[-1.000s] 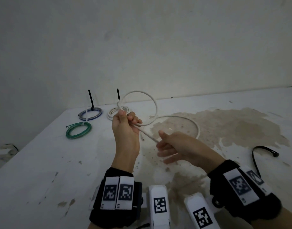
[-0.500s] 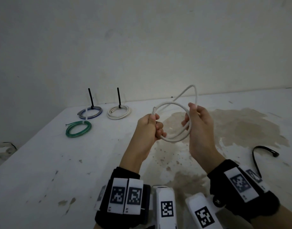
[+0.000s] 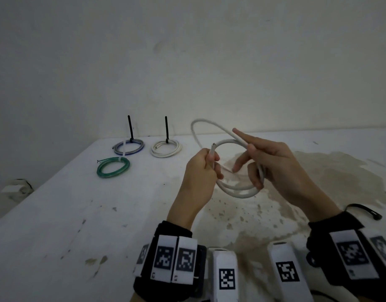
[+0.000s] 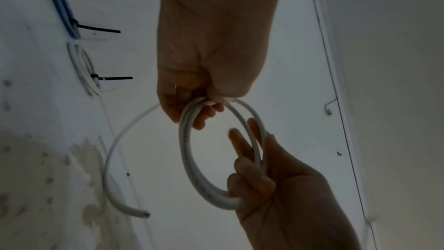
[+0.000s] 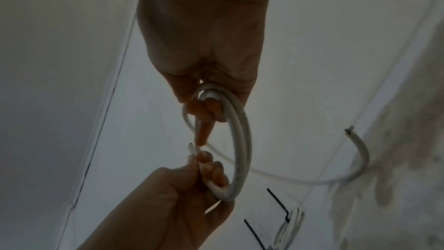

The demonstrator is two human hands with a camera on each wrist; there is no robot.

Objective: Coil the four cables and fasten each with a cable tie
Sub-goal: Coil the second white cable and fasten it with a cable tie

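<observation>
I hold a white cable (image 3: 237, 192) above the table, wound into a small coil of two or three turns. My left hand (image 3: 211, 166) grips the coil's left side, and one cut end (image 3: 212, 146) sticks up out of the fist. On the coil's right side my right hand (image 3: 253, 168) curls its lower fingers round the turns, with the index finger (image 3: 239, 133) lying straight along the cable. A loose tail (image 3: 197, 127) arcs up and back behind the coil. The left wrist view shows the coil (image 4: 190, 159) between both hands and the free end (image 4: 141, 214).
Three tied coils lie at the table's far left: blue-grey (image 3: 128, 147), white (image 3: 166, 148) and green (image 3: 113, 167). A loose black cable tie (image 3: 362, 211) lies near the right wrist. The white table (image 3: 67, 214) is stained brown in the middle, with a wall behind it.
The single open loop has become a tighter coil of several turns held between both hands. The loose tail swung from upper right to the left behind the coil.
</observation>
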